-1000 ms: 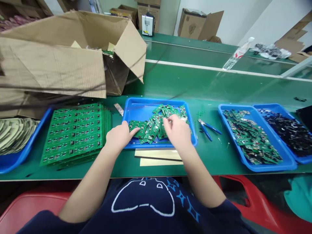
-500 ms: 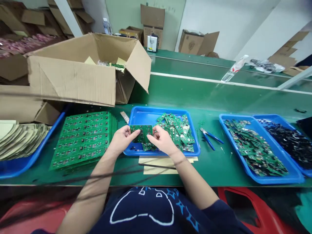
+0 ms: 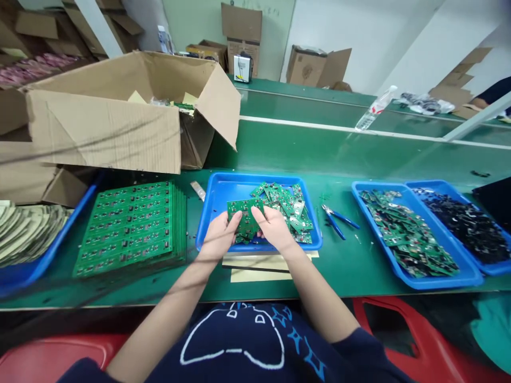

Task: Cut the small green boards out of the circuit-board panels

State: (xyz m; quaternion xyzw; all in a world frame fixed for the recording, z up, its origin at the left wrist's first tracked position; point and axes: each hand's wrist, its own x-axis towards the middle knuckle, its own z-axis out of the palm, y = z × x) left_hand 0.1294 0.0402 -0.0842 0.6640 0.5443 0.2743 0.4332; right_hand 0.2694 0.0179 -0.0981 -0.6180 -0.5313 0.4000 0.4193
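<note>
Holding: The left hand (image 3: 217, 236) and the right hand (image 3: 273, 229) press in from two sides on a small bunch of green circuit boards (image 3: 244, 210).

Grip: The two hands are close together but do not touch each other. Both look closed on the boards, with the fingers on the boards' edges and faces.

Boards' spot: They sit over the near part of a shallow blue plastic tray (image 3: 247, 178), just beside a messy pile of loose green boards (image 3: 285, 205) in the same tray.

Left side: A tall stack of flat green board sheets (image 3: 128, 229) lies on the green bench (image 3: 339, 276), near a tan cardboard box (image 3: 104, 133) with its flaps open.

Right side: Small pliers with blue handles (image 3: 337, 221) lie on the bench. Past them are a blue tray of mixed green boards (image 3: 399, 184) and a blue tray of dark bits (image 3: 435, 183).

Doing it well: It seems best to hold the boards by their edges and keep them flat. A soft, even grip should help keep the tiny parts from snapping off.

Hard to see: The hands cover the lower boards, so I cannot count them. The small marks on the boards are too tiny to read.
</note>
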